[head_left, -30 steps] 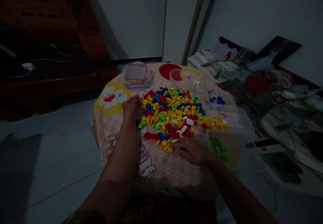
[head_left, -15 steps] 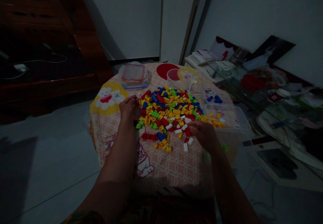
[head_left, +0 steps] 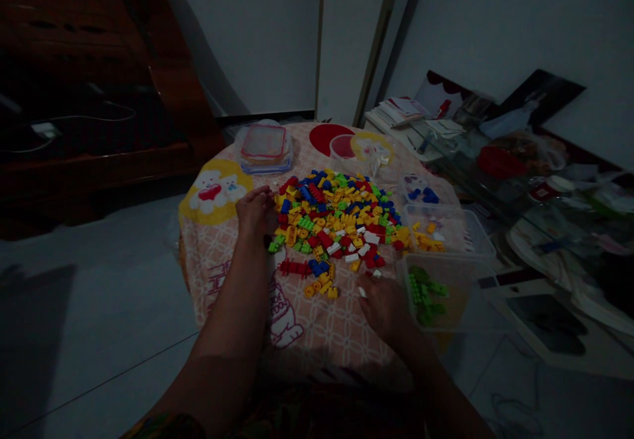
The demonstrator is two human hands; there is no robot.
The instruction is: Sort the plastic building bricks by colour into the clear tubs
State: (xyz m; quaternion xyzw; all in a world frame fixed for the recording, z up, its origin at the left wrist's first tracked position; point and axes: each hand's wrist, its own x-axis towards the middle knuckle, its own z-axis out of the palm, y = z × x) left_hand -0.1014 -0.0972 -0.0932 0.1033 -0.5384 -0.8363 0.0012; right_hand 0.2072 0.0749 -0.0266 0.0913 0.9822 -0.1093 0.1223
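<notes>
A heap of small red, yellow, blue, green and white toy bricks (head_left: pixel 339 218) lies on a round table with a patterned pink cloth (head_left: pixel 228 254). My left hand (head_left: pixel 255 209) rests at the heap's left edge, fingers curled against the bricks. My right hand (head_left: pixel 384 307) lies palm down on the cloth just below the heap, fingertips touching two loose white bricks (head_left: pixel 370 282). A clear tub holding green bricks (head_left: pixel 430 292) stands right beside my right hand.
A clear tub with yellow bricks (head_left: pixel 443 228) and a small one with blue bricks (head_left: pixel 421 191) stand at the right. Stacked lidded containers (head_left: pixel 265 145) and a clear bowl (head_left: pixel 354 148) are at the back. Papers and clutter fill the glass surface to the right.
My right hand went up into the heap's lower right edge, then drew back toward me, leaving white bricks loose on the cloth. The left hand stayed put.
</notes>
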